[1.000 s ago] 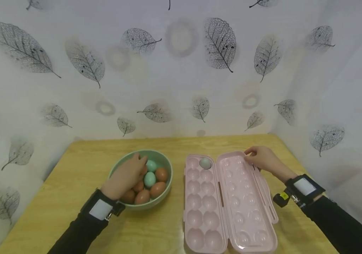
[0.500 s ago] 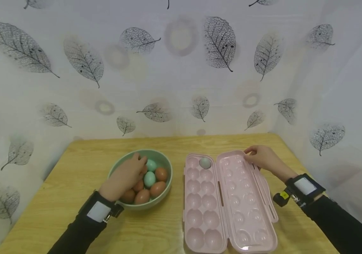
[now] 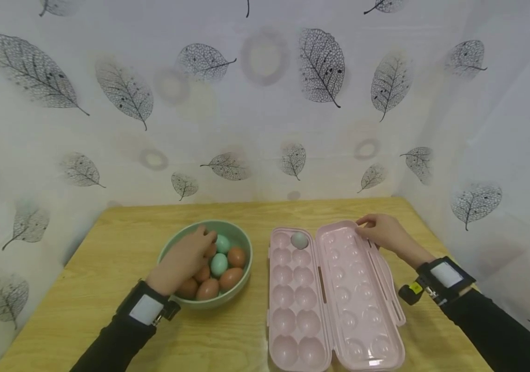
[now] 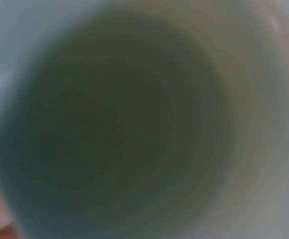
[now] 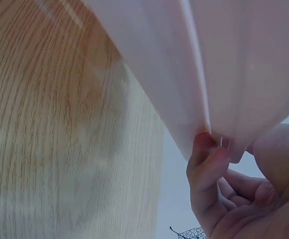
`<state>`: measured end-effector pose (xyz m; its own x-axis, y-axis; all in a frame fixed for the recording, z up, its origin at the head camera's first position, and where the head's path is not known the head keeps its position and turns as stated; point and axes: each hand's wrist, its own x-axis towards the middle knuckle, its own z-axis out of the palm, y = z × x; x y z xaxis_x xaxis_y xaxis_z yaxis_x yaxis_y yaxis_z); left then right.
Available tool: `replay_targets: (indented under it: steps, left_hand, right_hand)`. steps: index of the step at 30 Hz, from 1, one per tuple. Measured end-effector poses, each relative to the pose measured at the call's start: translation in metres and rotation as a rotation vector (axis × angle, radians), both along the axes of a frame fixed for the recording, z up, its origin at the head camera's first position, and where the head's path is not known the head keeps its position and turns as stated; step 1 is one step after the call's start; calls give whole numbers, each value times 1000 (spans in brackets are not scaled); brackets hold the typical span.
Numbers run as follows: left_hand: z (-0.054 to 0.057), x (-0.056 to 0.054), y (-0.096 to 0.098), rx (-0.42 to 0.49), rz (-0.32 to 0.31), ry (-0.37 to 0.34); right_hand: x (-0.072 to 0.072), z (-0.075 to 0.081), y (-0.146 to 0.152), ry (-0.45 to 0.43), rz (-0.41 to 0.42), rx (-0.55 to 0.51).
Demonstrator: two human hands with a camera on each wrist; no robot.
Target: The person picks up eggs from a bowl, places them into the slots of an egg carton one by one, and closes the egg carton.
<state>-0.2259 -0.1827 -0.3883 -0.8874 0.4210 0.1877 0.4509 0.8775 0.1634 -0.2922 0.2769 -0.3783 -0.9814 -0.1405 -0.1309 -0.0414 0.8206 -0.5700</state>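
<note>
My left hand point(image 3: 188, 258) reaches down into a green bowl point(image 3: 245, 279) of eggs. Its curled fingers lie over a brown egg point(image 3: 211, 251), and whether they grip it is hidden. Beside them are a pale green egg point(image 3: 219, 264) and more brown eggs. The left wrist view is a dark blur. At the far right corner of the pink egg carton's lid point(image 3: 358, 294), my right hand point(image 3: 383, 233) pinches the edge; the right wrist view shows thumb and fingers on that rim. The carton's egg tray point(image 3: 294, 305) lies open, with one grey-green egg point(image 3: 299, 240) in a far cup.
Bowl and carton stand apart on a wooden table point(image 3: 121, 248). Behind it and at both sides hangs a pale leaf-print cloth point(image 3: 265, 124). A small black camera point(image 3: 411, 293) juts from the right wrist.
</note>
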Motion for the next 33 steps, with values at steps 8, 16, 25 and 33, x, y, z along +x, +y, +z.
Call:
replay_targets:
  steps: [8,16,25,33]
  left_hand:
    - [4,-1,0,-23,10,-24]
    - [23,-2,12,-11,-28,56]
    - [52,-22,46,38,-99,-65]
    - [56,-42,81,14,-172,-178]
  right_hand:
    - [-2,0,1,0,-10,-25]
    - [-2,0,1,3,-7,-25]
    - [-2,2,-2,2,-3,0]
    - [0,4,-5,6,-8,11]
